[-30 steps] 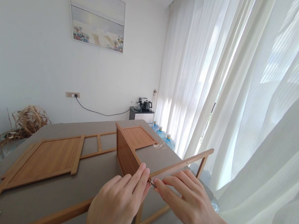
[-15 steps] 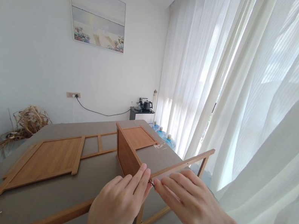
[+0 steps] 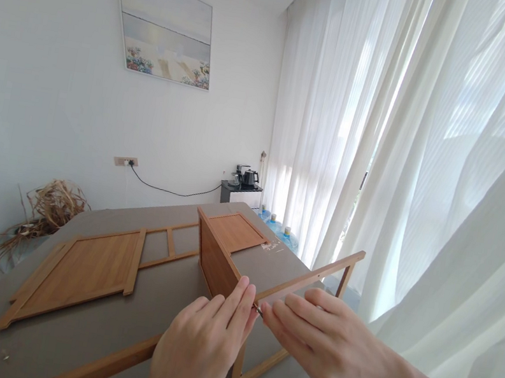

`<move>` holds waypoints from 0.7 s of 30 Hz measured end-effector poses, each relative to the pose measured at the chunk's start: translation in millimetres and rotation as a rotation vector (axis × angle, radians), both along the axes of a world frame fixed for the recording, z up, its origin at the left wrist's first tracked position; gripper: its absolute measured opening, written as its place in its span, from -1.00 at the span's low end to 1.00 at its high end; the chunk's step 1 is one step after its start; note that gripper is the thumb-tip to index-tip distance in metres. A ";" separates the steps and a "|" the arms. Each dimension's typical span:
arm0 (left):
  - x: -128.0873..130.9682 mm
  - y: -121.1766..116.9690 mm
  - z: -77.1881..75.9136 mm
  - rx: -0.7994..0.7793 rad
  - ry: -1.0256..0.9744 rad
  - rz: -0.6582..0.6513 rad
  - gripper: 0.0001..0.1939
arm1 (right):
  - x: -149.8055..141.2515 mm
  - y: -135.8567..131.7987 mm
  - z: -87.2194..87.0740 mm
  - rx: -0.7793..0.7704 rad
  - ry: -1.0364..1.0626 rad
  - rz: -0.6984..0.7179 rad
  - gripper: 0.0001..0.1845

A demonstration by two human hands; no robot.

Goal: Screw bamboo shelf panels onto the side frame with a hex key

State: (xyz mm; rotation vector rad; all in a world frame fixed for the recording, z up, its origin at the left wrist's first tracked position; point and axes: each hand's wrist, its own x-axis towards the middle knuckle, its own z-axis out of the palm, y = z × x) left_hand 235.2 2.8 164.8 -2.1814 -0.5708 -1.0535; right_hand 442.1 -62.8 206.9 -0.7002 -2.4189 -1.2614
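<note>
Right now, pinching a slim metal piece (image 3: 259, 311) between the thumb and fingers of the right hand (image 3: 324, 336), and holding its tip at the near corner of the wooden assembly, where the upright panel (image 3: 216, 260) is meeting the raised rail (image 3: 309, 282). Laying the left hand (image 3: 202, 342) against that same corner, fingers stretched out side by side and nearly touching the right fingertips. Hiding the left thumb from view, so not showing for certain how firmly, or whether, that hand is gripping.

Working over a table (image 3: 154, 314) with a grey-brown top, and having the assembly on it directly ahead, its front rail (image 3: 107, 365) running out toward the lower left and its lower rail (image 3: 264, 368) passing beneath both hands. Seeing a wide flat panel (image 3: 88, 271) on the tabletop to the left, an open ladder-like frame (image 3: 169, 245) just beside it, and a smaller panel (image 3: 236, 231) beyond the upright one. Seeing also a few small metal fittings (image 3: 5, 357) near the bottom left, too blurred for naming exactly, and pale scraps (image 3: 271, 244) near the far right edge.

Facing a side cabinet (image 3: 245, 197) with a dark kettle (image 3: 249, 178) on top, and blue water bottles (image 3: 286, 236) by the curtains (image 3: 320, 129).
</note>
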 end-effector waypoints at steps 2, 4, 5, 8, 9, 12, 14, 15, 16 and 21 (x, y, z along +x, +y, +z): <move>0.4 0.0 -0.3 0.005 -0.001 -0.002 -0.74 | 0.3 0.5 2.6 -0.003 -0.012 -0.001 -0.77; 0.5 -0.4 -0.2 0.007 -0.001 -0.003 -0.75 | 1.1 1.4 3.9 -0.010 -0.019 0.011 -0.75; 0.4 -0.5 -0.1 0.010 -0.001 -0.004 -0.75 | 1.8 2.0 3.8 -0.010 -0.021 0.020 -0.75; 0.1 -0.6 0.4 0.017 0.003 -0.010 -0.75 | 4.0 3.9 1.6 -0.008 -0.020 0.032 -0.77; 0.1 -0.4 0.4 0.019 0.003 -0.012 -0.75 | 4.4 4.3 0.7 -0.009 -0.013 0.029 -0.78; 0.5 0.2 0.1 0.023 0.004 -0.013 -0.74 | 3.0 4.5 -0.5 -0.022 0.019 0.014 -0.83; 0.8 0.4 -0.1 0.024 0.004 -0.011 -0.74 | 0.8 4.1 0.0 -0.033 0.024 0.007 -0.87; 0.9 0.4 -0.1 0.026 0.005 -0.010 -0.74 | -0.3 3.9 0.2 -0.044 0.026 0.004 -0.87; 0.9 0.4 -0.1 0.028 0.006 -0.009 -0.74 | -1.1 3.9 0.3 -0.058 0.035 -0.001 -0.88; 0.3 0.3 1.0 0.022 0.011 -0.016 -0.75 | -2.9 4.5 -6.3 -0.219 0.217 -0.042 -0.90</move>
